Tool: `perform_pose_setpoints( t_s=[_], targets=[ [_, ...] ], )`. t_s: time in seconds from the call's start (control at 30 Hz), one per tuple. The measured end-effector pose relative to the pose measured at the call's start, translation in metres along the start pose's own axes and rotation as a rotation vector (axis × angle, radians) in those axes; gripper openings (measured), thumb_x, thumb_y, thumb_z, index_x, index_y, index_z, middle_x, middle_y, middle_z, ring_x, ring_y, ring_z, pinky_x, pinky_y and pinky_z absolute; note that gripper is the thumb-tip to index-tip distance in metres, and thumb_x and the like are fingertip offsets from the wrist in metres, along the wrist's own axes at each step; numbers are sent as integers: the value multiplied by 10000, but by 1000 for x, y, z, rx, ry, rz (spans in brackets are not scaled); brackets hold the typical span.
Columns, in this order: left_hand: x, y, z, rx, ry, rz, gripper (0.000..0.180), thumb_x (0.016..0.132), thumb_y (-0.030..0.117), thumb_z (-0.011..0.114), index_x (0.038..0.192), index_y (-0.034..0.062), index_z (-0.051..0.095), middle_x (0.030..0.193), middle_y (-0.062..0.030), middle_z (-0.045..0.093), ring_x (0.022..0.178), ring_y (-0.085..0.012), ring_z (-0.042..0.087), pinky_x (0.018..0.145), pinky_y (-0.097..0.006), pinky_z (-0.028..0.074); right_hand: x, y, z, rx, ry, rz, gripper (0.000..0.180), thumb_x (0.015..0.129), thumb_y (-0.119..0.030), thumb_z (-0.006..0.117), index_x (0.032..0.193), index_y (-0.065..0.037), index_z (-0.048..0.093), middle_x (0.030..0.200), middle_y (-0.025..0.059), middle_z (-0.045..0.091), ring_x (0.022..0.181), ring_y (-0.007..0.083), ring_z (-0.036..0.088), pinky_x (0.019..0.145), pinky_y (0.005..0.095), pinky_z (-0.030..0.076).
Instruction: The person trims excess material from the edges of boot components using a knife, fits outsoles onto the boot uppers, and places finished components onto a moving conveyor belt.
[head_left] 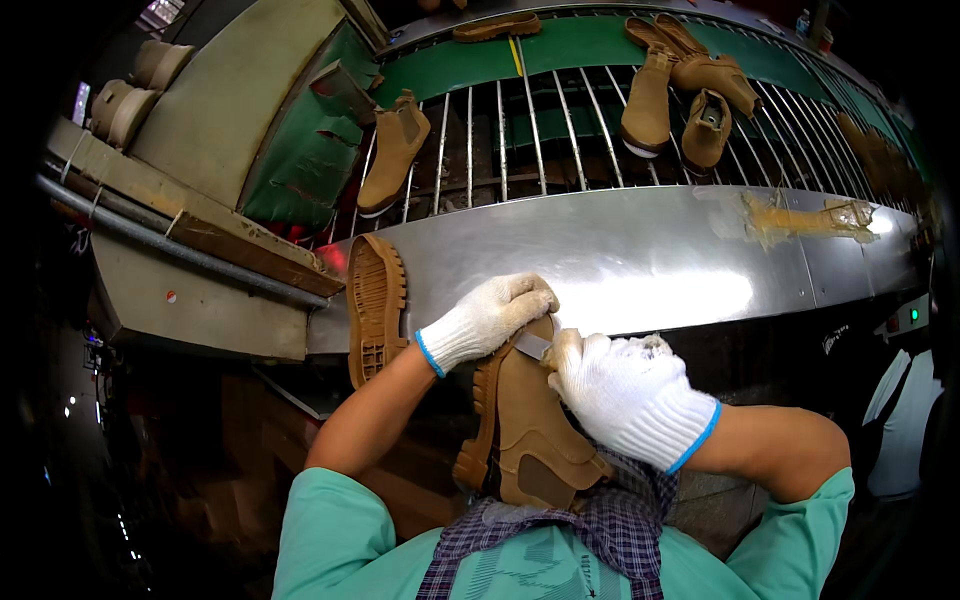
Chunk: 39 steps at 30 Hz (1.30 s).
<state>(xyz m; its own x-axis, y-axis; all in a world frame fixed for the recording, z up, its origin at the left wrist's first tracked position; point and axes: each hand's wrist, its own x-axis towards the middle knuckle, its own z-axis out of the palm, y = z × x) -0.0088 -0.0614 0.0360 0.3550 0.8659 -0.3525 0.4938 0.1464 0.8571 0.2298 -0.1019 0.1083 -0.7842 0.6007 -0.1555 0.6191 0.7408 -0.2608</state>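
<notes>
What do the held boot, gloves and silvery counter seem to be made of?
Boot: likely suede or nubuck, from its matte brown surface.
Gloves: knitted fabric, probably cotton, white with ribbed cuffs.
Counter: metal, perhaps stainless steel, smooth and strongly reflecting light.

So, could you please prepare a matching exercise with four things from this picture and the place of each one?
Things:
1. Flat metal blade
2. Boot close to the person
3. Loose tan sole
4. Left hand

Places:
A. At the left end of the metal ledge
B. At the boot's toe
C. In the right hand
D. With its shaft toward the checked apron

Pairs: 1-C, 2-D, 3-A, 4-B.
</notes>
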Motion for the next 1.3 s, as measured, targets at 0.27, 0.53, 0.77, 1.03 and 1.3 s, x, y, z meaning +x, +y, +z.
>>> perform_pose_setpoints(
  t_s=[0.27,0.53,0.77,1.03,1.3],
  targets=[
    [-16,46,0,482,25,-33,452,986,409,691,1212,18,693,1211,-181,731,1159,-340,711,1026,-391,553,-1,52,26,-131,465,-293,338,1050,-356,630,1086,-26,693,840,114,684,607,277,672,491,414,566],
    [-91,-53,10,-82,632,226,601,1037,235,694,1515,-43,458,1463,-196,583,1260,-277,661,1045,-396,568,27,151,74,-352,626,258,649,859,-354,816,1404,-70,606,1332,206,619,1233,371,617,1041,531,465],
    [-199,-100,83,-518,1023,62,559,1085,279,627,1516,-28,447,1462,-185,558,1271,-302,645,1073,-440,554,128,49,99,1186,337,35,476,1027,-422,646,1290,-29,701,1256,169,722,1137,299,684,1020,434,541],
    [-258,-207,195,-1016,578,167,390,1094,168,618,1456,36,555,1045,-15,724,986,-187,687,870,-376,567,119,-20,64,2172,856,-24,519,1123,-484,507,842,-73,653,801,113,660,858,286,674,924,502,565],
    [-184,53,-56,-35,494,2,795,833,402,890,1447,8,575,1330,-164,709,1213,-261,682,1062,-386,533,96,70,60,1460,698,-231,701,883,-516,834,1325,-28,596,1206,128,695,1139,296,674,1129,482,497]
  ],
)
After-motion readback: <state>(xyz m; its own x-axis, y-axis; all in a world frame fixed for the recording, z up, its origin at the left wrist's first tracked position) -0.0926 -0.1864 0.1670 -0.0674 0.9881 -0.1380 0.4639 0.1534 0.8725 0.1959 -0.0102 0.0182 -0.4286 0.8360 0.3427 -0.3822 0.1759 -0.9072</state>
